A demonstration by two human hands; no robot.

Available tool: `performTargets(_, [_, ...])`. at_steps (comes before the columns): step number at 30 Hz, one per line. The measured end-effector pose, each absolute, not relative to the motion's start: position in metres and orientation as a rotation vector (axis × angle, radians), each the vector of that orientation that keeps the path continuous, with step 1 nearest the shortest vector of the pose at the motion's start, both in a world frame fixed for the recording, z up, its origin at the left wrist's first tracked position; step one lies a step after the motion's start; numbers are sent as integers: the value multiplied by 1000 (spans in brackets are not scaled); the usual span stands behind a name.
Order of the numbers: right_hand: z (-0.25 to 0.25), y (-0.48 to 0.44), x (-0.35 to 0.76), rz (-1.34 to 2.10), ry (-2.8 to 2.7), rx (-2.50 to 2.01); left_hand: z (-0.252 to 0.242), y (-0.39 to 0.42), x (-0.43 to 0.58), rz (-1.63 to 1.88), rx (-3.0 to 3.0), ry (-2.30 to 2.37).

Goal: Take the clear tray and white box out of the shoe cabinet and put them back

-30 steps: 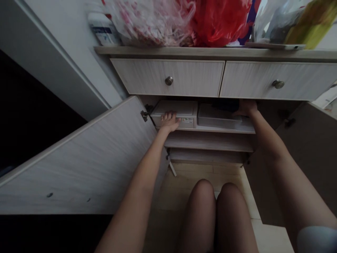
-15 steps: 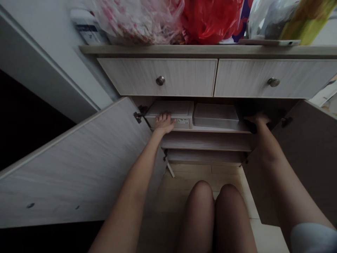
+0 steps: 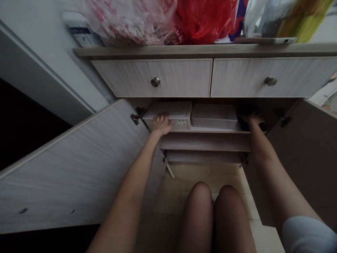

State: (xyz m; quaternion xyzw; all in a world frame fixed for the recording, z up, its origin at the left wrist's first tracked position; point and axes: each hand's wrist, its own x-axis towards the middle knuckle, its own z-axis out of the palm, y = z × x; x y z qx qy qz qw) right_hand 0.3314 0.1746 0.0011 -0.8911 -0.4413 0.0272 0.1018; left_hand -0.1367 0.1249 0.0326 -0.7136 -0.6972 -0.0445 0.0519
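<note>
I face an open low cabinet with both doors swung out. My left hand rests on the front of a pale lidded box at the left of the top shelf, fingers curled over its edge. A second pale box sits beside it in the middle. My right hand reaches into the dark right end of the same shelf, lying over a dark object that I cannot make out. Its fingers are in shadow.
Two closed drawers with round knobs sit above the shelf. Red and pink plastic bags crowd the cabinet top. The left door and right door stand open. Lower shelves and my knees are below.
My right hand moved from the top of the middle box to the dark right end of the shelf. The left hand stayed on the left box. The view shifted slightly.
</note>
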Motion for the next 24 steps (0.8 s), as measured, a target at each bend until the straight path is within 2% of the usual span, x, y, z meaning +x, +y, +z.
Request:
performTargets(9, [-21,124,315,-78,-1650,-2405,28,131,-141,-173,-2196,-2094])
performTargets(19, [-21,114,306,-173,-1628,-2311,37,128,-138,-140,-2209,-2141])
performTargets(24, [-17,59,284,-196,-1617,-2056,37,129,-139,-122,-2213,-2172])
